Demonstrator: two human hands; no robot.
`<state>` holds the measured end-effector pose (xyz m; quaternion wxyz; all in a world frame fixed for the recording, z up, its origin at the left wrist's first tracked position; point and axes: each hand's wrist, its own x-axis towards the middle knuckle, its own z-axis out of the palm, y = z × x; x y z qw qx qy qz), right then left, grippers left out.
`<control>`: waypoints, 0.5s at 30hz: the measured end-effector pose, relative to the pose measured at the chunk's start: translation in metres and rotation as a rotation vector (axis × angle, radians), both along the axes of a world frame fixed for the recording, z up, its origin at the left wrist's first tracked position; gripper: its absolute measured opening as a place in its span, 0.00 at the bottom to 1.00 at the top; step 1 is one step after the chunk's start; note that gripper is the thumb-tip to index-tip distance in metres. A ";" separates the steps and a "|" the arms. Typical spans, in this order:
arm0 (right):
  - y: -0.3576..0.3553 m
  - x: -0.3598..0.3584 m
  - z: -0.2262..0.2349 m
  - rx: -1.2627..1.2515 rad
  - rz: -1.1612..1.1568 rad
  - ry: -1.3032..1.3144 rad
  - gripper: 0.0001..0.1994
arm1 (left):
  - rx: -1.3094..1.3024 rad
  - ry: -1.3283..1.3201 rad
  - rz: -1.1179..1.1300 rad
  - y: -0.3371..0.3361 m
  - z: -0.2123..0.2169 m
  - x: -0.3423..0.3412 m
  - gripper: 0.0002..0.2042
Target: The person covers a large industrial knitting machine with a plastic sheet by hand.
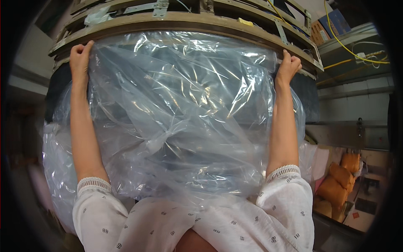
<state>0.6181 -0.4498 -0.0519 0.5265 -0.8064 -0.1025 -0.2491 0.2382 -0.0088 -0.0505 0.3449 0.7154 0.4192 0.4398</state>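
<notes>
Plastic bag (176, 113) between both hands' grips

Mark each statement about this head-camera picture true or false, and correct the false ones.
1. Both hands are raised to the top edge of a clear plastic bag. True.
2. The left hand hangs at the person's side. False: it is up at the bag's upper left corner.
3. The right hand is closed in a fist-like grip on the plastic. True.
4. The bag is opaque black. False: it is see-through.
5. A wooden frame lies just above the hands. True.
</notes>
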 end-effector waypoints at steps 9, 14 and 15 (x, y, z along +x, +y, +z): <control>-0.007 0.020 -0.002 -0.128 -0.108 -0.017 0.21 | 0.359 0.404 0.170 -0.017 0.007 0.019 0.23; -0.026 -0.043 0.044 -0.834 0.224 -0.001 0.23 | 0.359 0.098 -0.057 0.006 0.023 -0.048 0.17; -0.042 -0.046 0.049 -0.785 0.301 -0.089 0.19 | 0.289 0.120 -0.092 -0.017 0.044 -0.051 0.16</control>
